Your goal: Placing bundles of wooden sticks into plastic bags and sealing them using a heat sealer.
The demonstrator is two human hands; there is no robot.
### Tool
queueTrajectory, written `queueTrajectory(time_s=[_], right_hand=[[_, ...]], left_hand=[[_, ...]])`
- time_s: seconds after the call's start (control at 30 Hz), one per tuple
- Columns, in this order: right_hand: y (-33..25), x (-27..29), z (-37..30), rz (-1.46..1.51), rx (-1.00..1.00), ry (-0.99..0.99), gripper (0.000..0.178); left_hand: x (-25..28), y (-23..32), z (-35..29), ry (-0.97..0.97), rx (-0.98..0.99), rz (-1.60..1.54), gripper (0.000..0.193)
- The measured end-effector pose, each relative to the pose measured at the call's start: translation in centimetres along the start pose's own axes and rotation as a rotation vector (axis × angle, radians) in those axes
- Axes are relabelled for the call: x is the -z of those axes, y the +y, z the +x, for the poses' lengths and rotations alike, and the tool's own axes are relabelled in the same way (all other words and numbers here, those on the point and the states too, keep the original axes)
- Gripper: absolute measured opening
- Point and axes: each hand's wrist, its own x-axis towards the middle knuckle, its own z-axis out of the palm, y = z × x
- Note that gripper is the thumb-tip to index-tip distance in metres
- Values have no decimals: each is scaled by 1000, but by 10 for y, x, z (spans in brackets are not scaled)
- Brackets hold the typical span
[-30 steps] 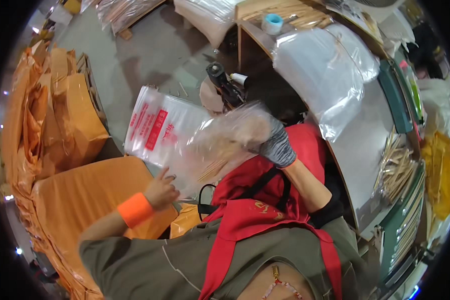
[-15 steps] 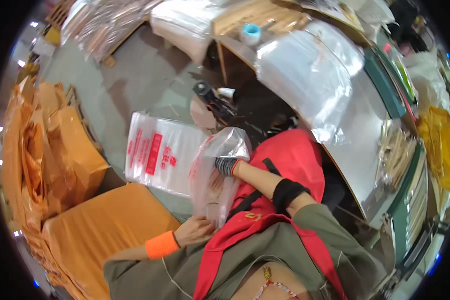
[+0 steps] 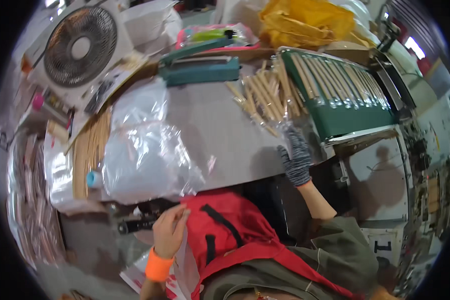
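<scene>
My right hand (image 3: pixel 297 157), in a grey knitted glove, reaches over the front edge of the grey table with fingers stretched out. Its fingertips are at the lower end of a loose pile of wooden sticks (image 3: pixel 270 95) in clear wrapping. I see nothing in that hand. My bare left hand (image 3: pixel 170 227), with an orange wristband, is raised beside my red apron (image 3: pixel 220 220), thumb and fingers apart. Below it, against the apron, hangs a translucent plastic bag (image 3: pixel 187 265). A white bag with red print (image 3: pixel 135 275) lies partly hidden under my left forearm.
Wrapped sticks lie in a row on a green board (image 3: pixel 355 122) at the right. A stack of clear plastic bags (image 3: pixel 145 155) covers the table's left part. Behind stand a teal sealer-like device (image 3: pixel 200 70), a fan (image 3: pixel 80 47) and yellow plastic (image 3: pixel 305 22).
The view has swung right toward the table. My right hand has left the clear bag at my lap and now reaches toward the sticks. My left hand has risen beside the apron.
</scene>
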Motion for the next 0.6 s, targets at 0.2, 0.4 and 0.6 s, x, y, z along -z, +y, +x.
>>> queueTrajectory(time_s=[0.2,0.4,0.6], right_hand=[[103,-41,25,-157,-445,-271,68],[73,-40,-30,105,-415,-214,58],[87,-29,-16,-30,-383,0,56]], left_hand=[[-152,-9,233,-142,-199,35,62],[-210,0,374,49,-17,71,88],[-187,-18,444,11,13,-191,96]])
